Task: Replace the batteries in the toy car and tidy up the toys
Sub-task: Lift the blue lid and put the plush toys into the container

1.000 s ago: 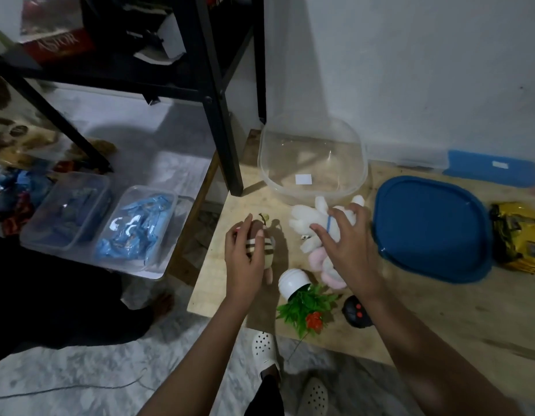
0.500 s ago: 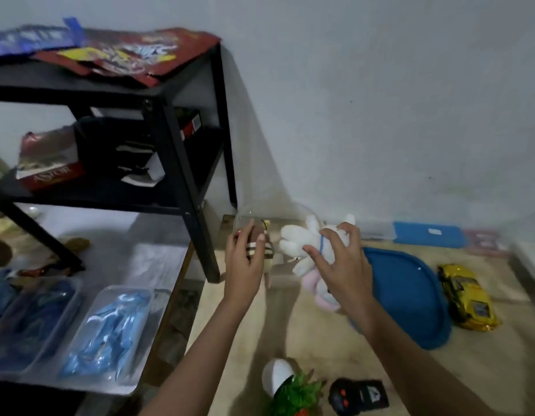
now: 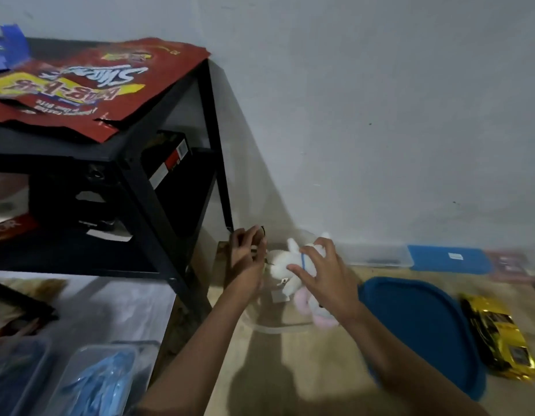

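I can't read the upside-down print on the red packet (image 3: 80, 85) on top of the black shelf (image 3: 170, 265). A box (image 3: 8, 229) lower down ends in "OR". The yellow toy car (image 3: 500, 334) lies at the table's (image 3: 305, 361) right edge, its long axis running back to front, just beside the blue lid (image 3: 419, 325). The left hand (image 3: 246, 262) curls its fingers round a small, mostly hidden toy (image 3: 255, 250). The right hand (image 3: 326, 277) grips the white plush bunny (image 3: 282, 261) over the clear tub (image 3: 272, 328).

On the table (image 3: 320, 355) the lid (image 3: 416, 331) lies between the tub (image 3: 275, 329), left, and the toy car (image 3: 500, 337).
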A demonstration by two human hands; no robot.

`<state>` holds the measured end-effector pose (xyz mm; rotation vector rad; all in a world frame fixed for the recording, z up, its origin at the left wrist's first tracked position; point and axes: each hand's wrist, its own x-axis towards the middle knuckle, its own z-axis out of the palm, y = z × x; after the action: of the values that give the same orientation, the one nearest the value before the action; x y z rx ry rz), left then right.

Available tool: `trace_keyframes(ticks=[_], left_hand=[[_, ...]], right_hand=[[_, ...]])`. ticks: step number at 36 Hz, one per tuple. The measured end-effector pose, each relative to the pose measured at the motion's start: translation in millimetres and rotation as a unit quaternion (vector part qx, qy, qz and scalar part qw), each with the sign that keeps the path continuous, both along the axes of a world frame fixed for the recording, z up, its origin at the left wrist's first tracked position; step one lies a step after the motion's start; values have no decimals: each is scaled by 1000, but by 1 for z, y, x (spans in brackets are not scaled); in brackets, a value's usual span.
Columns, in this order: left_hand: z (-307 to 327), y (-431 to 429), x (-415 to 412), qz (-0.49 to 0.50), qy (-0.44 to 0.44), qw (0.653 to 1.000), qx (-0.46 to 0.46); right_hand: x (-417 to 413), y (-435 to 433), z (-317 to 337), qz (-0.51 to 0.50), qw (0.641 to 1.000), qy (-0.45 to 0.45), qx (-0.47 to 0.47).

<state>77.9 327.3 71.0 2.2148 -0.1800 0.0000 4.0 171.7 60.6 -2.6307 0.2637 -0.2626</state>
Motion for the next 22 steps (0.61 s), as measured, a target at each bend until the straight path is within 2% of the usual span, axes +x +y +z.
trace_keyframes(ticks=[4, 10, 13, 17, 19, 22], left_hand=[[-14, -6, 10, -32, -16, 989, 143], [-28, -6, 20, -82, -43, 963, 254], [-41, -5, 26, -137, -58, 958, 247], [-59, -4, 30, -175, -3, 961, 215], [-59, -3, 31, -185, 7, 960, 211], [-55, -1, 30, -169, -2, 967, 189]], right_hand=[[17, -5, -10, 10, 998, 49, -42], [38, -10, -25, 52, 993, 76, -77], [46, -10, -30, 74, 986, 97, -111], [49, -7, -39, 105, 984, 121, -79], [45, -7, -38, 98, 989, 95, -56], [29, -4, -31, 60, 997, 11, -43]])
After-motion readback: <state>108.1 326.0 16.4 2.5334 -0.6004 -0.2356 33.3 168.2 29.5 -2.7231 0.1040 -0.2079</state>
